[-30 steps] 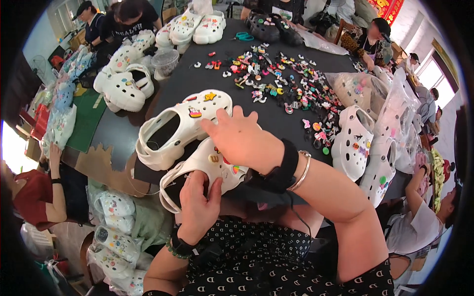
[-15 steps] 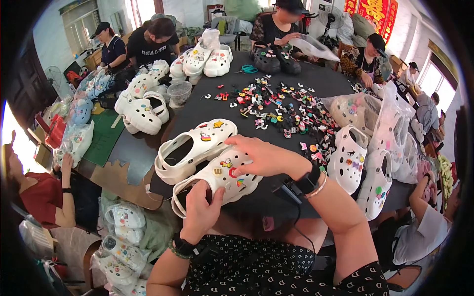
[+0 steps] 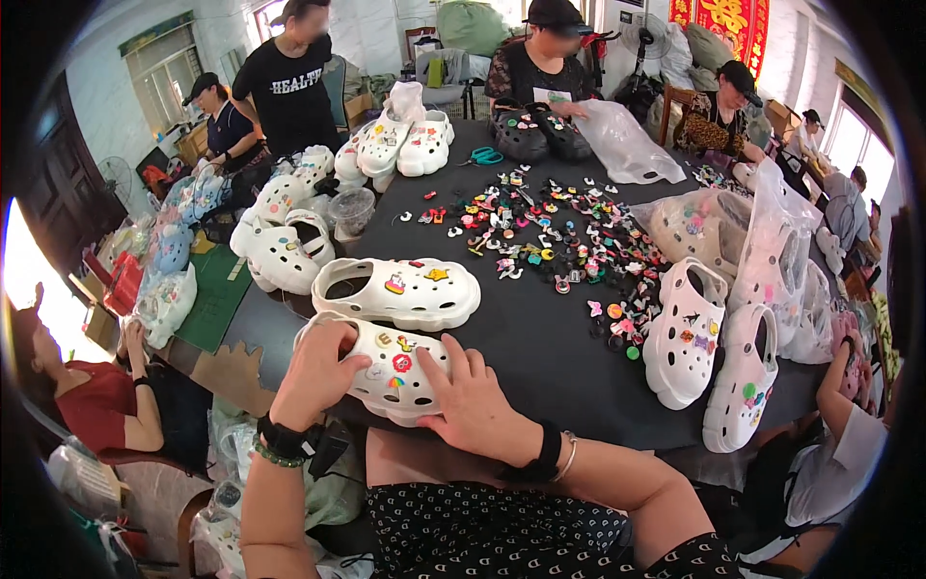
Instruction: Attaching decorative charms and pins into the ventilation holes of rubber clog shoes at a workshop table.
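My left hand [image 3: 316, 374] grips the near white clog [image 3: 374, 388] by its heel; my right hand [image 3: 477, 410] lies spread over its toe. The clog is at the edge of the black table [image 3: 540, 347].

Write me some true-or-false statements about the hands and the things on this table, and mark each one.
1. The left hand and the right hand both touch the nearer white clog. True.
2. The left hand is at that clog's toe end. False: it is at the heel end; the right hand is toward the toe.
3. The farther white clog carries a yellow star charm. True.
4. The loose charms are packed in a box. False: they lie scattered on the black tabletop.
5. Teal-handled scissors lie beside the black clogs. True.
6. The right wrist is bare. False: it wears a black band and a silver bangle.
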Demonstrator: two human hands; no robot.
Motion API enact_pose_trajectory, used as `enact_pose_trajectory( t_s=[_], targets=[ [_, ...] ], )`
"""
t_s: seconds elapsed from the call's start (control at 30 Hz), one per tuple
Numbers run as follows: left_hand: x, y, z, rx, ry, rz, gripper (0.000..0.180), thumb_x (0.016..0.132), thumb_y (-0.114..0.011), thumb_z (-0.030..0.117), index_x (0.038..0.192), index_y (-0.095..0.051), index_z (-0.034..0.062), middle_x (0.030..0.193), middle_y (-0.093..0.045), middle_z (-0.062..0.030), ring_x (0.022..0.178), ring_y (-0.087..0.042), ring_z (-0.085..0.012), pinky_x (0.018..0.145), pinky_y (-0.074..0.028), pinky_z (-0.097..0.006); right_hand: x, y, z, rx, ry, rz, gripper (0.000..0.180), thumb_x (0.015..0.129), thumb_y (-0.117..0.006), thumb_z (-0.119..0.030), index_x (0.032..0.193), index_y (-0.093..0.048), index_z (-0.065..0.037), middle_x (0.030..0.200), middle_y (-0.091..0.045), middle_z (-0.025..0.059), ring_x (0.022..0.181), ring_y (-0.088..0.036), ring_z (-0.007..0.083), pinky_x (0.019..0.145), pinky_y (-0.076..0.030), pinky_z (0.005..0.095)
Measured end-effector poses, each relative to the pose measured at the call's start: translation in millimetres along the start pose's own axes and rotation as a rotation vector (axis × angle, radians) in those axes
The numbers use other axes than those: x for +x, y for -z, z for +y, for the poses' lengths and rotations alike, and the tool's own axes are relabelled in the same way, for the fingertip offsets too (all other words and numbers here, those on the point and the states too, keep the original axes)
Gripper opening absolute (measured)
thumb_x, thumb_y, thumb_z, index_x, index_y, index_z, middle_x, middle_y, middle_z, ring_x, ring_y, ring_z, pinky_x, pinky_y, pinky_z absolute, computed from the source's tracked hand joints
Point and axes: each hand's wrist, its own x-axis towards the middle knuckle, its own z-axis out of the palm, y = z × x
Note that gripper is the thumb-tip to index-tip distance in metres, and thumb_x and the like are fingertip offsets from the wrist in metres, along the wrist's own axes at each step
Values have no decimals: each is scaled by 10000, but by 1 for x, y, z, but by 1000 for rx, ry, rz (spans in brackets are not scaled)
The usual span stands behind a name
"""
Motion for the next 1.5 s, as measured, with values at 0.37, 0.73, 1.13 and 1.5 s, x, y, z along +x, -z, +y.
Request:
enact_pose_trajectory(
  t_s=[0.37, 0.73, 1.13, 1.5],
  targets=[
    [80, -48, -8, 137, 323, 9, 557, 951, -551, 459, 1260, -597, -2, 1241, -618, -256, 1186, -568, -387, 1019, -417, -427, -7, 23, 33, 238, 19, -86, 887, 748, -816, -261, 1484, -341, -117, 1479, -301, 275, 1261, -439, 499, 979, -454, 555],
    [57, -48, -10, -43, 210, 173, 347, 888, -667, 349, 827, -695, 8, 772, -671, -128, 805, -599, -319, 805, -400, -464, 21, 112, 181, -83, -169, 28, 136, 843, -686, -128, 948, -662, -44, 926, -658, 143, 957, -629, 328, 842, -506, 430],
    [33, -43, 9, 109, -35, 308, 354, 821, -729, 263, 623, -606, -4, 652, -591, -124, 689, -568, -310, 722, -373, -426, 38, 39, 246, -229, -384, -29, 215, 795, -728, -125, 911, -588, -10, 984, -629, 208, 937, -637, 393, 792, -529, 460],
    [47, -47, 7, 154, 102, 222, 547, 856, -683, 454, 574, -551, 4, 614, -563, -160, 726, -558, -357, 744, -370, -482, 54, 98, 158, 353, -417, -99, 118, 842, -708, -43, 895, -612, 3, 750, -665, 69, 691, -660, 122, 621, -512, 287]
  ],
)
